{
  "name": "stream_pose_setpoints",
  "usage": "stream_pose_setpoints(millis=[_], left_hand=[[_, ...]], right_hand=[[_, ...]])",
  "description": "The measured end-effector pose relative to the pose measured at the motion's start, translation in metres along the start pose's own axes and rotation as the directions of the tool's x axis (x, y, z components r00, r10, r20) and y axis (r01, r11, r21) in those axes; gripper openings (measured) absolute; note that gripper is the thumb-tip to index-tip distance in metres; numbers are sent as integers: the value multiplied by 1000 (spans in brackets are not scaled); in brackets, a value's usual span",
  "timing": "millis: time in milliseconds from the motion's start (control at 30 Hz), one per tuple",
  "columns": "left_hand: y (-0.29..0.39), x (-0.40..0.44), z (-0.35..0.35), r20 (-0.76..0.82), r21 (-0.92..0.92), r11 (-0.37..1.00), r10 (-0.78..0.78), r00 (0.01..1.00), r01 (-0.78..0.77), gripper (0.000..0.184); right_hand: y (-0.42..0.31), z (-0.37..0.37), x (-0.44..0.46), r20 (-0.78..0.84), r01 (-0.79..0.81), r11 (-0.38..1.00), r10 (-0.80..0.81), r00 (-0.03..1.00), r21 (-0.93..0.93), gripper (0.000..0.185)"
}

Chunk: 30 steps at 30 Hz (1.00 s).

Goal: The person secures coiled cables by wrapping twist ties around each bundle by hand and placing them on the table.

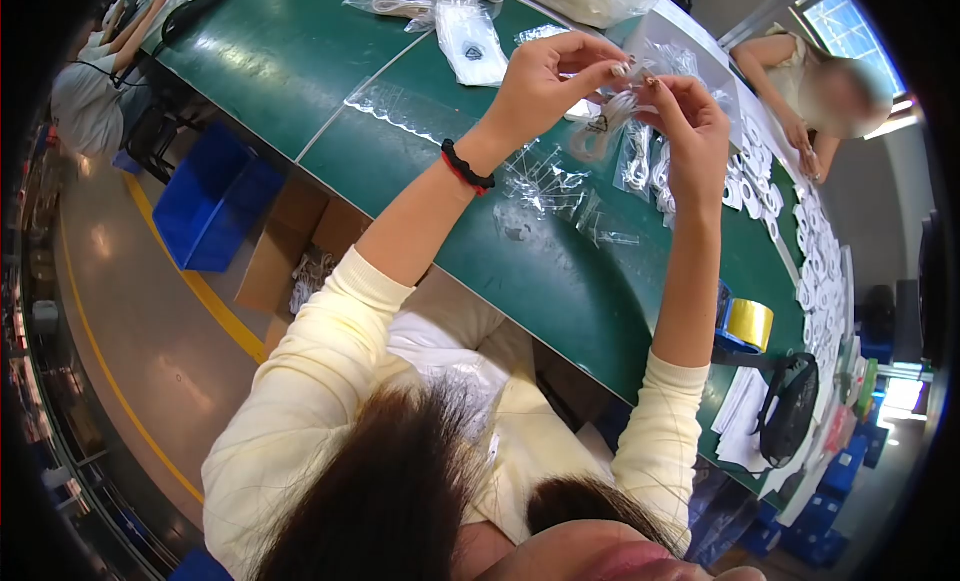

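Observation:
Both hands are raised over the green table (560, 301), close together. My left hand (565, 76) pinches the top of a clear plastic bag, thumb against fingers. My right hand (685, 116) pinches the same bag from the other side. Inside the bag, which hangs between the hands, is a coiled white cable (605, 121). Below my left hand, clear empty bags (545, 181) are spread on the table. Bagged white cables (637, 159) lie beside my right hand. Fingertips hide the bag's opening.
A yellow tape roll (750, 324) and a black pouch (790, 411) lie at the right. Many white coils (820, 271) line the far edge. A co-worker's hands (805, 151) rest there. A blue bin (215, 201) and cardboard box (285, 241) stand left of the table.

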<state>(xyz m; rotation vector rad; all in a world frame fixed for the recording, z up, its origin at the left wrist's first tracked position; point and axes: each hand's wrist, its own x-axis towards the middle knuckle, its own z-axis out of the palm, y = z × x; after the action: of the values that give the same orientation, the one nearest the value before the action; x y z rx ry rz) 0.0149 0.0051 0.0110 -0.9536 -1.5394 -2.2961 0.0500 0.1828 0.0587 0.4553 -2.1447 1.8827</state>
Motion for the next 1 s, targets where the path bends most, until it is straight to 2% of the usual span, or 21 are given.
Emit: stream_pose_setpoints(millis=[100, 300, 367, 500, 567, 600, 667, 700, 767, 800, 867, 900, 967, 1000], left_hand=[[1, 1, -3, 71, 99, 993, 54, 996, -61, 18], [7, 0, -3, 104, -41, 999, -29, 994, 34, 20], [3, 0, -5, 146, -107, 993, -41, 988, 57, 19], [2, 1, -8, 153, -181, 979, -65, 986, 92, 17], [-2, 3, -13, 201, -305, 938, -106, 974, 165, 16], [-1, 3, -13, 201, -305, 938, -106, 974, 165, 16], [-1, 2, -12, 141, -258, 946, -166, 976, 198, 15], [-1, 2, -11, 142, -258, 946, -166, 976, 198, 15], [-2, 1, -9, 164, -60, 988, -128, 978, 139, 17], [-3, 1, -8, 165, -60, 988, -128, 978, 140, 17], [-7, 2, -8, 93, -109, 986, -114, 989, 124, 20], [-6, 2, -8, 92, -109, 986, -113, 989, 123, 20], [-3, 3, -8, 20, -96, 994, -58, 998, 60, 20], [-2, 4, -7, 20, -96, 994, -57, 998, 59, 20]], right_hand=[[0, -3, 1, 31, 19, 1000, -19, 999, 10, 17], [2, -11, 2, 100, 52, 996, -60, 993, 75, 16], [6, -18, 4, 177, 72, 988, -96, 979, 139, 15], [5, -23, 5, 230, 50, 975, -101, 968, 215, 14], [2, -24, 5, 291, 36, 970, -108, 951, 242, 18], [0, -23, 5, 291, 36, 969, -108, 951, 243, 18], [-2, -20, 3, 217, 78, 997, -71, 974, -23, 21], [-2, -19, 3, 216, 78, 997, -71, 974, -23, 21], [-2, -19, 4, 213, 148, 973, -109, 971, -177, 23], [-3, -16, 3, 212, 148, 973, -110, 971, -177, 23], [-6, -8, 3, 131, 49, 991, -33, 991, -122, 26], [-5, -6, 0, 132, 50, 991, -34, 991, -121, 26], [-1, -5, -7, 325, -175, 950, 256, 911, -258, 30], [0, -7, -4, 325, -174, 950, 255, 911, -258, 30]])
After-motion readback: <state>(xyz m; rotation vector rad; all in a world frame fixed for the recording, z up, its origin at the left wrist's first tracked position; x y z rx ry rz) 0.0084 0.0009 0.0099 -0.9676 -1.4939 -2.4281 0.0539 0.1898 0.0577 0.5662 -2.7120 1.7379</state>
